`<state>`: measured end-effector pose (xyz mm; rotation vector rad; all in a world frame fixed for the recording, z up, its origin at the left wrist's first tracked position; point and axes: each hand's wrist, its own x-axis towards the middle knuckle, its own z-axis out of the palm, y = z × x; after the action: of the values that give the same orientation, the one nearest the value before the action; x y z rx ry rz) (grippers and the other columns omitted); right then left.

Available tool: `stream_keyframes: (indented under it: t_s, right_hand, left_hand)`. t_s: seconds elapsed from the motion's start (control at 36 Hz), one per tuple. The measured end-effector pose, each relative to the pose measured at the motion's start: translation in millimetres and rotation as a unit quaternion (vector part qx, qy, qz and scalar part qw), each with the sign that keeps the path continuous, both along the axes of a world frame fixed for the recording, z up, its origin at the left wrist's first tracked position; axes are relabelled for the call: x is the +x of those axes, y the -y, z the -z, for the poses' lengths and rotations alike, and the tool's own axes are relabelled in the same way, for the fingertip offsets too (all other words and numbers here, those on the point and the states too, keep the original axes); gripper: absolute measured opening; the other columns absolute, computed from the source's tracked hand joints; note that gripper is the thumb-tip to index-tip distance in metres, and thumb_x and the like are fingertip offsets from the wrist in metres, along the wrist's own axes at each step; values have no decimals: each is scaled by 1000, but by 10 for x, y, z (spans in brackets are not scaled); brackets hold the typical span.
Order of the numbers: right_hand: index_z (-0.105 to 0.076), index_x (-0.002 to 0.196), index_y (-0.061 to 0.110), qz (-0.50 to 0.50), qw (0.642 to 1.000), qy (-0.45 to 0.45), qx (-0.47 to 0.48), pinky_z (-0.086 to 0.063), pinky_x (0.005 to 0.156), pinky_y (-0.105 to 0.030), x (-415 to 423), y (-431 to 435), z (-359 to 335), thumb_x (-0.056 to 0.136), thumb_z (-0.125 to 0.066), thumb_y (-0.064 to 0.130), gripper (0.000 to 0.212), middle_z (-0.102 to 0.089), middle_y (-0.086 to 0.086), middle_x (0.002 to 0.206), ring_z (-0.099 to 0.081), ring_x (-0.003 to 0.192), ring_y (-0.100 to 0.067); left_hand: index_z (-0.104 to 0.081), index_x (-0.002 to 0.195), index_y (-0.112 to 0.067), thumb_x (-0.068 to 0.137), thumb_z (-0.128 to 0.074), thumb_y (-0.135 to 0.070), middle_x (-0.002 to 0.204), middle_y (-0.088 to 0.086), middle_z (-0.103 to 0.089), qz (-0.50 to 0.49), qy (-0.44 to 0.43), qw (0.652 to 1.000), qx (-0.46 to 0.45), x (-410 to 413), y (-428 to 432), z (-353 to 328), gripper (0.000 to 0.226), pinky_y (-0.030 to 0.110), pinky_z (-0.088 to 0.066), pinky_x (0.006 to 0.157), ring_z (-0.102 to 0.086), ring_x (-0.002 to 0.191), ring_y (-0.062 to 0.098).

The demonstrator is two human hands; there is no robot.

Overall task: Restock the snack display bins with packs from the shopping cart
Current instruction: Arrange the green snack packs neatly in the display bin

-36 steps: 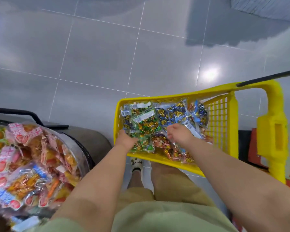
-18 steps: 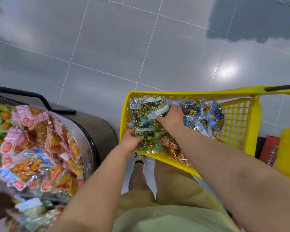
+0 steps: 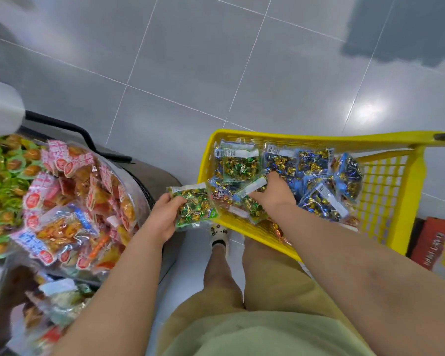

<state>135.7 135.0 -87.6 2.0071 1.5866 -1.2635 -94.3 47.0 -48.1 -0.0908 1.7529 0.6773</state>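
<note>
A yellow shopping cart (image 3: 393,186) at the right holds several clear candy packs, green ones (image 3: 238,164) at its left and blue ones (image 3: 319,201) at its right. My left hand (image 3: 163,217) grips a green candy pack (image 3: 194,208) just outside the cart's left rim. My right hand (image 3: 274,192) reaches into the cart and holds another green pack (image 3: 252,199) by its edge. To the left stands the snack display bin (image 3: 139,181), piled with red and orange snack packs (image 3: 70,201).
Green-wrapped snacks (image 3: 0,176) fill a neighbouring bin at the far left. More packs lie in a lower bin (image 3: 54,304). My legs and a shoe (image 3: 219,237) are between bin and cart. Grey tiled floor lies ahead. A red box (image 3: 432,245) sits behind the cart.
My left hand has lifted a green pack out over the cart's left rim toward the bin. My right hand shifted slightly and now holds another green pack. The view tilted leftward.
</note>
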Motion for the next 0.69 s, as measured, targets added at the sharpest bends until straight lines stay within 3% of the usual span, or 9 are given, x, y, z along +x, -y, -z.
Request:
stream_keyframes:
  t_s: [0.08,0.19,0.22,0.28,0.36,0.42,0.47,0.58,0.69]
  right_hand:
    - [-40,133,12,15,997,-52,48,-51,76,-40,84,57,-68,87,-65,36,58,-61,-13,117,-60,97,-31]
    - [-47,130,11,83,979,-173,65,-43,86,-35,111,24,-190,87,-62,45,57,-56,-10,128,-53,117,-30]
    - [-53,121,14,100,974,-193,64,-42,85,-31,90,3,-224,86,-62,47,48,-59,-6,121,-56,112,-25]
    - [-53,88,27,113,967,-215,71,-37,69,-15,14,-39,-291,86,-62,48,22,-57,9,85,-54,78,-7]
    - [-53,83,13,107,960,-254,53,-33,49,-15,-175,-56,-347,85,-63,46,35,-43,6,69,-42,61,-3]
    - [-48,75,17,106,956,-268,53,-31,45,-12,-316,-43,-355,85,-64,44,33,-39,7,65,-42,54,3]
    - [-41,69,24,108,954,-272,63,-33,46,-8,-436,-28,-349,86,-64,43,34,-38,10,62,-40,51,1]
    - [-54,84,18,82,955,-283,31,-36,53,-13,-581,-67,-323,89,-60,41,24,-53,9,73,-50,66,-1]
    - [-57,113,7,155,960,-186,144,-45,82,-31,-514,-247,-131,88,-62,37,40,-57,-9,107,-53,97,-19]
  left_hand:
    - [-49,92,-15,92,-50,0,83,10,-63,1,-32,999,7,81,-20,16,16,24,-51,42,-66,56,16]
    - [-48,95,-16,88,-50,2,87,12,-60,1,-33,999,13,186,-57,26,19,26,-50,45,-63,62,20]
    - [-48,95,-15,88,-49,1,85,11,-58,-2,-31,999,16,220,-66,24,18,25,-49,44,-63,60,18]
    - [-49,94,-16,89,-48,-3,86,11,-57,-18,-13,999,23,293,-95,-1,14,28,-53,52,-63,64,20]
    - [-55,118,-13,96,-52,-27,115,16,-63,-60,70,995,41,395,-164,-33,27,54,-52,90,-64,102,33]
    - [-51,132,-15,95,-49,-47,124,13,-63,-69,110,990,58,436,-204,-57,49,52,-52,91,-63,110,32]
    - [-47,134,-18,87,-58,-50,122,11,-64,-40,99,991,74,447,-212,-48,58,47,-55,84,-65,108,29]
    - [-54,113,-24,75,-78,-21,105,8,-70,-33,49,994,95,389,-164,28,45,37,-57,64,-72,88,23]
    - [-52,116,-25,73,-81,-21,113,10,-67,-34,9,997,73,315,-130,98,52,47,-58,78,-69,97,27]
